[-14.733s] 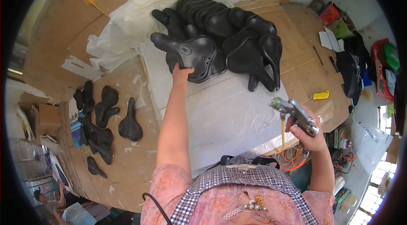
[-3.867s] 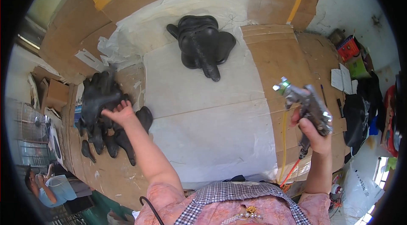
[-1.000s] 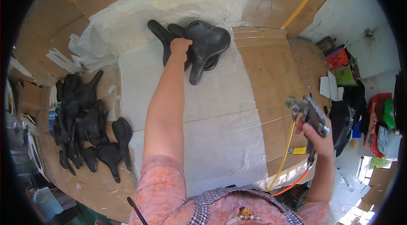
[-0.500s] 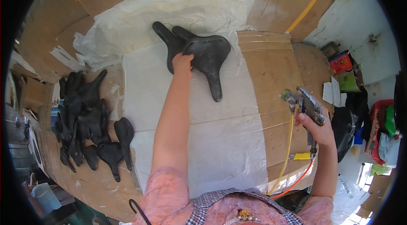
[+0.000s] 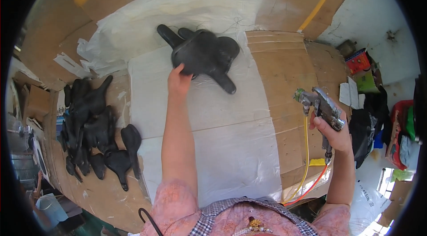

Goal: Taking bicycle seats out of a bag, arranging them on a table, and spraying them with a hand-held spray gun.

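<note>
My left hand (image 5: pixel 179 81) reaches to the back of the work surface, fingers closed on the near left edge of a black bicycle saddle (image 5: pixel 200 58). Its narrow nose points to the lower right. Other black saddle parts show behind it: a nose (image 5: pixel 168 35) at the upper left and a rounded lobe (image 5: pixel 229 47) at the right; how they overlap is partly hidden. On the right, my right hand (image 5: pixel 334 134) is wrapped round the handle of a metal spray gun (image 5: pixel 327 110), held up with its nozzle end to the left. A yellow hose (image 5: pixel 306 156) and a red hose (image 5: pixel 311 187) hang from it.
Several black saddles (image 5: pixel 89 120) lie in a heap at the left. White sheeting (image 5: pixel 227 147) covers the middle over cardboard (image 5: pixel 284 102); cardboard walls rise behind. At the right are a notebook (image 5: pixel 349 92), dark cloth and a red basket (image 5: pixel 393 147).
My left hand has shifted a little left and nearer. The saddle in front has changed position, its nose swinging from downward to lower right. The spray gun stays in about the same place.
</note>
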The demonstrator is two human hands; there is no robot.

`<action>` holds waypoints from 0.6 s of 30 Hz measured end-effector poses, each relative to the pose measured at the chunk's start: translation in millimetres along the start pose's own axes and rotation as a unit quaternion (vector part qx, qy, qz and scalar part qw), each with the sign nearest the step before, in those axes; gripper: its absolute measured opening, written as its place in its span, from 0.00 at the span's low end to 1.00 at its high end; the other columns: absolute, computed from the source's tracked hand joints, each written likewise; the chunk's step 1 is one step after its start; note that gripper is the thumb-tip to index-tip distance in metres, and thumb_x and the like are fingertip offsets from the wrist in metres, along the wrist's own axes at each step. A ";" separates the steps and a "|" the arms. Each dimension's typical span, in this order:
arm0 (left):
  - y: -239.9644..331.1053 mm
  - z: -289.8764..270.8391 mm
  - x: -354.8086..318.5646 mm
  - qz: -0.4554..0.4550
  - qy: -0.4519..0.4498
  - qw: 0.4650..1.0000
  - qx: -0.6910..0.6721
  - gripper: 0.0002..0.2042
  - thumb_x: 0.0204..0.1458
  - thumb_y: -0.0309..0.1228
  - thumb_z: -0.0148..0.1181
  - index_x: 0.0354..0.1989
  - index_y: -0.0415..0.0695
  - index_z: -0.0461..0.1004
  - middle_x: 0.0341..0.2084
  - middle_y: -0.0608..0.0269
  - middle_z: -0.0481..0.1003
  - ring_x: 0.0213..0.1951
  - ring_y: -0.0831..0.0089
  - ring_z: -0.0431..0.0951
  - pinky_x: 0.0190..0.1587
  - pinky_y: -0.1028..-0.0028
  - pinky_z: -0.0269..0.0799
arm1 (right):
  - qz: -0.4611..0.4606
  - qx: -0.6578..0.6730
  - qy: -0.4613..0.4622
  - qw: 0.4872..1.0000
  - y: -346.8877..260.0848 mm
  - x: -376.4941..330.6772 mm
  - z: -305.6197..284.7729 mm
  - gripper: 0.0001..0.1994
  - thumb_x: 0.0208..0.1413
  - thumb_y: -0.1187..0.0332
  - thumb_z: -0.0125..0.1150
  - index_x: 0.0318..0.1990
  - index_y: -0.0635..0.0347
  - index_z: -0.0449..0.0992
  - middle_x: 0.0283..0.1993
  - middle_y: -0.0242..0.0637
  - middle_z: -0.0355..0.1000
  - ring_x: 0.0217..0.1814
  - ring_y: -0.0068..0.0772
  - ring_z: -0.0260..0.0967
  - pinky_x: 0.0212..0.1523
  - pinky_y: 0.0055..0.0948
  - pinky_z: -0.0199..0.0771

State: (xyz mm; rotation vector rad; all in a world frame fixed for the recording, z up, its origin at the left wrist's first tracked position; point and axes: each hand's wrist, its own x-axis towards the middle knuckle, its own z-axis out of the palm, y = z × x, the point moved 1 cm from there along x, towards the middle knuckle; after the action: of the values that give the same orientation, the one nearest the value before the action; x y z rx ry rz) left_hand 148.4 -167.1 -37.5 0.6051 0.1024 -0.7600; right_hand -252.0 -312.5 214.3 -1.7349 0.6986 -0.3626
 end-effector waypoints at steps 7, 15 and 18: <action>-41.9 34.7 35.3 0.065 0.112 0.923 0.362 0.18 0.38 0.25 0.63 0.41 0.40 0.71 0.35 0.64 0.73 0.39 0.70 0.72 0.39 0.67 0.67 | 0.000 0.045 -0.052 0.998 0.5 -16.2 11.8 0.28 0.46 0.68 0.64 0.56 0.64 0.64 0.33 0.33 0.70 0.35 0.21 0.67 0.38 0.23 0.69; 38.0 -42.9 -97.3 0.146 0.076 0.978 0.125 0.28 0.37 0.15 0.56 0.53 0.38 0.62 0.46 0.56 0.70 0.48 0.62 0.71 0.51 0.66 0.68 | -0.034 -0.032 -0.093 0.995 -16.3 19.8 57.4 0.27 0.47 0.71 0.64 0.56 0.64 0.65 0.36 0.30 0.71 0.37 0.19 0.65 0.40 0.20 0.67; 72.9 -92.3 -128.7 0.164 0.084 0.978 0.093 0.28 0.37 0.15 0.54 0.54 0.38 0.62 0.50 0.57 0.68 0.52 0.61 0.68 0.58 0.64 0.62 | -0.121 0.053 -0.060 0.989 -43.8 26.4 70.9 0.30 0.44 0.72 0.68 0.56 0.67 0.64 0.35 0.33 0.71 0.36 0.18 0.65 0.38 0.20 0.68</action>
State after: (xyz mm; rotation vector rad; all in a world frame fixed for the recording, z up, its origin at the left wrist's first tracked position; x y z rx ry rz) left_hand 115.3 4.0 -40.5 0.8413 0.0832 -0.3995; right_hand -179.2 -268.0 233.1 -1.7269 0.3763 -0.4499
